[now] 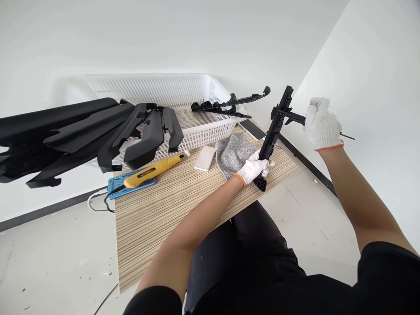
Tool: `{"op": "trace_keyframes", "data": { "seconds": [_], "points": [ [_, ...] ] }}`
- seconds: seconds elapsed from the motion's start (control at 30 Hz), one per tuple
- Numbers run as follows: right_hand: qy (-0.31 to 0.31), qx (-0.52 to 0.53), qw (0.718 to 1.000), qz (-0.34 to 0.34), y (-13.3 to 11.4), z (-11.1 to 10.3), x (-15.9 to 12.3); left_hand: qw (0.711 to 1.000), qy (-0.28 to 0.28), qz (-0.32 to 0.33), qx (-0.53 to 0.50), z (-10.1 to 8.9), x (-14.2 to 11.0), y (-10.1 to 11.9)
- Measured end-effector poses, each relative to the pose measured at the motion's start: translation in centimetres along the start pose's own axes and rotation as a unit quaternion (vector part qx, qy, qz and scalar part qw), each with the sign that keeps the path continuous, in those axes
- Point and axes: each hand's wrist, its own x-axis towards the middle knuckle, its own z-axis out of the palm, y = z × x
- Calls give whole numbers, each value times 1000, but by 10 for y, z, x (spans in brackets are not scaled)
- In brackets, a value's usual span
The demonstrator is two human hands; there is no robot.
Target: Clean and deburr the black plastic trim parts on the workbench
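Observation:
My left hand (253,168), in a white knit glove with an orange cuff, is closed around the lower end of a long black plastic trim piece (273,134). This piece stands tilted above the table's right side, ribbed face showing. My right hand (322,124), gloved alike, is closed on a narrow black bar (297,117). The bar crosses the trim piece near its upper end; whether the two are joined I cannot tell. A thin dark rod sticks out past my right hand. Beneath my left hand lies a grey cloth (232,151).
A white plastic basket (210,133) stands behind, with several black trim pieces (147,135) across its left and two ribbed ones (229,105) at its right. On the wood-grain table (164,218) lie a yellow corded tool (152,171), a blue holder (114,188), a white block (205,158) and a phone (252,130).

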Motion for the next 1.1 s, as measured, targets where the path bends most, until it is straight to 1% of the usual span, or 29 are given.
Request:
{"op": "trace_keyframes", "data": {
  "seconds": [0.07, 0.13, 0.2, 0.27, 0.37, 0.53, 0.73, 0.93, 1.1],
  "points": [
    [22, -22, 999, 20, 3, 4, 2, 1000, 0, 2, 1, -1, 0, -1],
    [19, -25, 999, 12, 5, 9, 4, 1000, -2, 8, 0, -1, 1, -1],
    [25, -5, 1000, 14, 7, 11, 6, 1000, -7, 15, -1, -1, 0, -2],
    [36, 29, 998, 32, 8, 12, 7, 1000, -8, 14, -1, -1, 0, -1],
    [30, 61, 997, 40, 8, 12, 9, 1000, -3, 7, -2, 0, 0, 0],
    [28, 68, 996, 42, 8, 13, 10, 1000, -2, 3, -7, 1, 0, 1],
    [45, 97, 994, 22, 10, 12, 7, 1000, -1, 0, -4, 0, 2, -1],
    [38, 89, 994, 46, 10, 13, 8, 1000, -1, -1, -3, 0, 1, 0],
    [50, 51, 997, 38, 7, 15, 3, 1000, -4, 4, -2, 1, -2, 2]
  ]
}}
